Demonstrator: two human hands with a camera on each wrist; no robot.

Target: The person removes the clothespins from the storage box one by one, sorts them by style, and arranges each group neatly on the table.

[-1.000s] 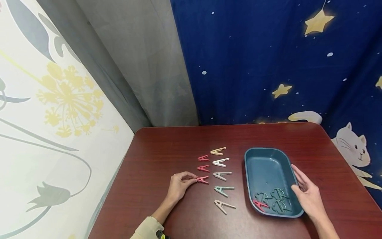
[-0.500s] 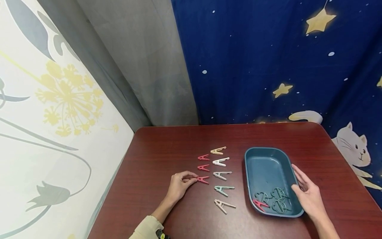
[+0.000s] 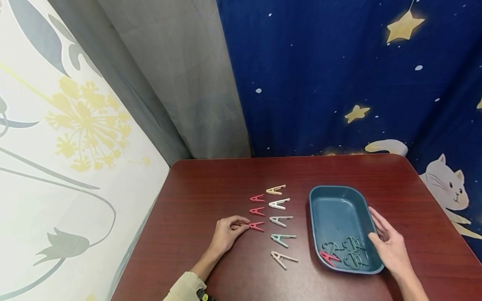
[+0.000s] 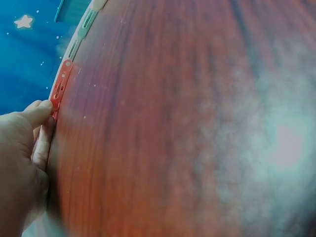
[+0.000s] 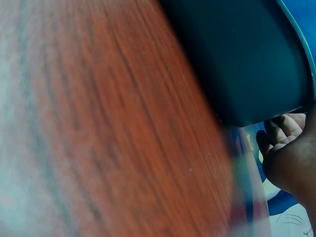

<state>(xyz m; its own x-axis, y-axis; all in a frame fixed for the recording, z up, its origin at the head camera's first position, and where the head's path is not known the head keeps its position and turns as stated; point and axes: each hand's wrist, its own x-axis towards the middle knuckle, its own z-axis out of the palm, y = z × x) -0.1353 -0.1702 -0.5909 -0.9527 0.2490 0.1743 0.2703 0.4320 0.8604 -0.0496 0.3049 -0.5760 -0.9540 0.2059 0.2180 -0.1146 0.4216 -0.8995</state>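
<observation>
Red-brown table: its top (image 3: 203, 188) is occupied by two columns of clothespins, with a blue tray (image 3: 335, 217) set to their right.
Tray hold: the right rim is held by the right hand (image 3: 391, 246), the thumb hooked at the rim and the fingers laid along the outer wall.
Left hand: the near red clothespin (image 3: 257, 226) is pinched at its left end by the thumb and fingers of the left hand (image 3: 226, 233).
Right column: from far to near, a yellow (image 3: 276, 190), a white (image 3: 279, 204), a pale grey (image 3: 280, 221), a mint (image 3: 283, 240) and a beige clothespin (image 3: 284, 260) are laid apart.
Left column: two red clothespins (image 3: 257, 211) are lined up beyond the pinched one.
Progress: eight clothespins are judged arranged or nearly so; one red clothespin (image 3: 329, 258) and some green ring clips (image 3: 355, 253) are left in the tray's near end.
Pinched clothespin's axis: roughly left to right; the joined end is pointed left, the spread legs right. Whether it is fully rested on the table cannot be told.
</observation>
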